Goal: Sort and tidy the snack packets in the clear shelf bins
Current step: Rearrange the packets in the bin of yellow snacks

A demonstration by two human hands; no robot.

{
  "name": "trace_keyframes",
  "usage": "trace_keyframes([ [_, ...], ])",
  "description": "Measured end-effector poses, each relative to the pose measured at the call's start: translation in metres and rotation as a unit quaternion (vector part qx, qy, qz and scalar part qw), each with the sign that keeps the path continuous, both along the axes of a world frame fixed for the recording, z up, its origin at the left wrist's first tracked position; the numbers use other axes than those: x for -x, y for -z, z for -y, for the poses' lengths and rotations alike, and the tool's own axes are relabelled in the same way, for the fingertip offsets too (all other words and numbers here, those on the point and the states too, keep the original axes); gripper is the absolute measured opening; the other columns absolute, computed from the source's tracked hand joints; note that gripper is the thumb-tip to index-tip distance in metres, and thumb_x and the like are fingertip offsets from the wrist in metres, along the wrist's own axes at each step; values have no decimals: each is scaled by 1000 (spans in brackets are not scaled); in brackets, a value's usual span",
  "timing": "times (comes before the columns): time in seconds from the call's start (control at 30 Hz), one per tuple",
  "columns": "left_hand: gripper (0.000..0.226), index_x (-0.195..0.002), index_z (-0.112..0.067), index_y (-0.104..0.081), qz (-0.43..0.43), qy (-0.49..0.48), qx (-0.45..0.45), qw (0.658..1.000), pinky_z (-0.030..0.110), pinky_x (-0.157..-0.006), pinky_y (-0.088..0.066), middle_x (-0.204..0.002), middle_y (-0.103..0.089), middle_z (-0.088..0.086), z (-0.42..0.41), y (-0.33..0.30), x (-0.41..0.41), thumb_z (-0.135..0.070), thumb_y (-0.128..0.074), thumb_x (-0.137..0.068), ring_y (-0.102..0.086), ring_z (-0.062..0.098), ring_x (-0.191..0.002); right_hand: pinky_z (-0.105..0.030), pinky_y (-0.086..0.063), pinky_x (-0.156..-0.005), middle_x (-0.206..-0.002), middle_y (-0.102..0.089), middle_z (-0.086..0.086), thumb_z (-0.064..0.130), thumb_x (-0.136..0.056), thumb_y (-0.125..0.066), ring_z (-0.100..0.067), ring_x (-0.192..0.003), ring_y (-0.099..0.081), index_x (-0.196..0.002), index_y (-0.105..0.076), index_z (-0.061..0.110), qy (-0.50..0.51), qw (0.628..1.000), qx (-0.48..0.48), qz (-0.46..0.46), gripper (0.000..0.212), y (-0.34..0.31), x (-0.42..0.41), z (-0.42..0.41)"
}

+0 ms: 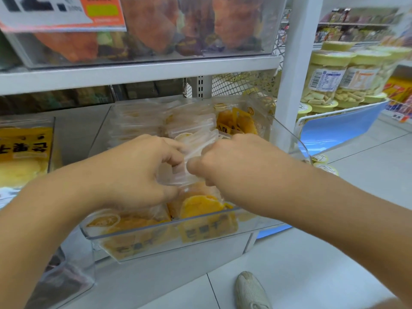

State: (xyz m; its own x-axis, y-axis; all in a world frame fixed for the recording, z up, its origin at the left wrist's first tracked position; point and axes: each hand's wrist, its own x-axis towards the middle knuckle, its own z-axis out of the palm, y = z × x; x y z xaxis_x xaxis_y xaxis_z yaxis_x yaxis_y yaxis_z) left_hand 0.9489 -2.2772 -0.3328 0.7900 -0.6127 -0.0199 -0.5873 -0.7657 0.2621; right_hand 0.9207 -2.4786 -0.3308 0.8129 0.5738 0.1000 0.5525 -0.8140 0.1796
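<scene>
A clear shelf bin (156,230) is pulled out from the middle shelf, filled with yellow dried-fruit snack packets (200,208) standing in rows. My left hand (138,172) and my right hand (234,166) meet over the bin's middle, both closed around the clear top edges of the same bunch of packets (196,143). More packets (236,121) stand at the bin's back right. The packets under my palms are hidden.
A second bin with yellow packets (24,150) sits at the left. Above, a clear bin (156,30) holds orange packets behind a price sign (62,12). Yellow-lidded jars (330,79) fill the right shelf. A white post (296,63) stands right; a shoe (249,291) below.
</scene>
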Motion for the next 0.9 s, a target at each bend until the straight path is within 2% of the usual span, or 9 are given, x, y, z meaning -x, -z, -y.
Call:
trace_keyframes([
  [0.13, 47, -84, -41, -49, 61, 9, 7, 998, 40, -79, -52, -95, -59, -20, 8, -5, 11, -84, -46, -68, -60, 8, -92, -32, -37, -48, -67, -35, 5, 21, -92, -55, -25, -59, -44, -98, -60, 30, 11, 1000, 19, -2, 13, 7, 3, -1],
  [0.2, 44, -86, -44, -39, 82, 2, -9, 997, 41, -74, -51, -93, -55, -20, 11, -6, 14, -84, -46, -67, -57, 9, -87, -30, -23, -45, -66, -27, 3, 20, -94, -53, -22, -56, -31, -98, -57, 27, 1, 999, 34, -7, 10, 7, 4, -3],
  [0.33, 52, -102, -49, -29, 34, -27, 10, 999, 46, -81, -52, -123, -49, -17, 13, -8, 19, -72, -61, -69, -60, 16, -99, -34, -35, -58, -69, -29, 4, 22, -100, -47, -26, -67, -40, -96, -52, 26, -21, 999, 16, -39, 8, 9, 4, -8],
  [0.4, 79, -127, -49, -17, 37, -31, 14, 999, 46, -90, -52, -141, -31, -17, 13, -6, 19, -64, -70, -70, -58, 20, -114, -36, -37, -62, -79, -47, 2, 22, -100, -46, -30, -79, -53, -87, -40, 29, -29, 999, -19, -31, 16, 13, 6, -11],
  [0.47, 104, -146, -52, 4, 55, -22, -41, 997, 36, -108, -42, -158, -7, -26, 14, -3, 17, -63, -71, -74, -40, 13, -140, -37, -42, -64, -88, -58, -2, 25, -100, -46, -31, -88, -61, -85, -37, 30, -38, 998, -42, -23, 18, 17, 7, -14],
  [0.53, 107, -150, -52, 18, 52, -23, -98, 994, 31, -117, -32, -162, 13, -28, 19, 0, 16, -70, -61, -79, -20, 6, -150, -36, -42, -64, -76, -49, 0, 37, -102, -46, -29, -86, -62, -80, -41, 29, -36, 997, -63, -37, 24, 12, 10, -11],
  [0.7, 98, -151, -52, 10, 2, -21, -125, 992, 29, -120, -24, -161, 14, -30, 25, -6, 15, -68, -60, -84, -13, 4, -150, -40, -48, -60, -57, -54, 3, 55, -95, -45, -13, -57, -52, -62, -57, 18, 53, 958, -282, -23, 51, -24, 4, 51],
  [0.8, 115, -152, -50, 10, -17, -6, -79, 997, 26, -122, -17, -162, 0, -29, 32, -22, 14, -84, -62, -68, -9, -2, -149, -41, -55, -78, -86, -70, 6, 54, -90, -60, -15, -85, -64, -96, -73, 23, 131, 964, -230, 10, 34, -17, -18, 79],
  [0.9, 107, -156, -38, -15, -13, -37, 12, 999, 24, -117, -22, -162, -21, -20, 61, -39, 5, -83, -50, -66, -24, 0, -145, -42, -53, -83, -102, -68, -2, 59, -80, -70, -24, -98, -62, -114, -64, 16, 152, 969, -188, -50, 54, -2, -40, 83],
])
